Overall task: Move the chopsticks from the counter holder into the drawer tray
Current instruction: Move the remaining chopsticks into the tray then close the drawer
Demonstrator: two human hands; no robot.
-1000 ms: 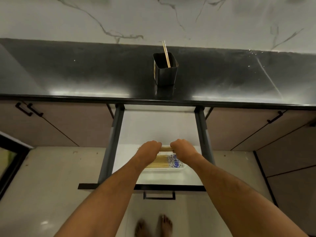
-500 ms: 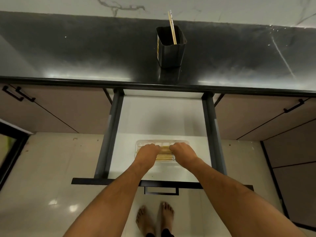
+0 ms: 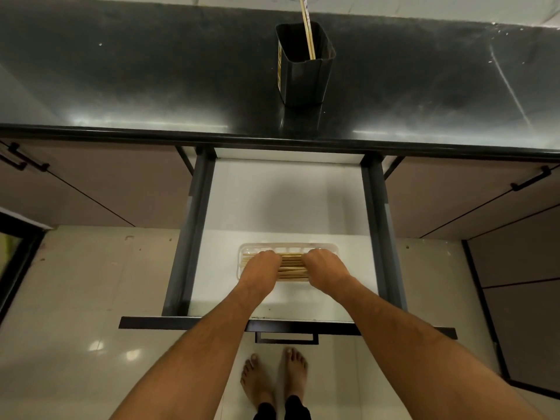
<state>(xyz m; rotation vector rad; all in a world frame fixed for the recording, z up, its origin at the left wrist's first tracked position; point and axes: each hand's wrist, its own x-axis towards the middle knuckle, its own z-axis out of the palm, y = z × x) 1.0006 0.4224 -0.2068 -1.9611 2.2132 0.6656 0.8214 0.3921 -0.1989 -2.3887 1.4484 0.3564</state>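
— Hands down in the open drawer (image 3: 285, 204), both of them! Your left hand (image 3: 261, 267) and right hand (image 3: 325, 267) are lying knuckles-up on the chopsticks (image 3: 291, 265), one at each end of the bundle.

— Are you gripping them or just pressing?

— Fingers are curling down over the sticks, but I cannot tell how firmly they are holding. The bundle is lying flat in the clear tray (image 3: 285, 248), showing between your two hands.

— And past your hands?

— Well beyond your knuckles, the black holder (image 3: 304, 80) is standing on the dark counter (image 3: 151, 86), with a last pair (image 3: 307, 28) leaning inside it.
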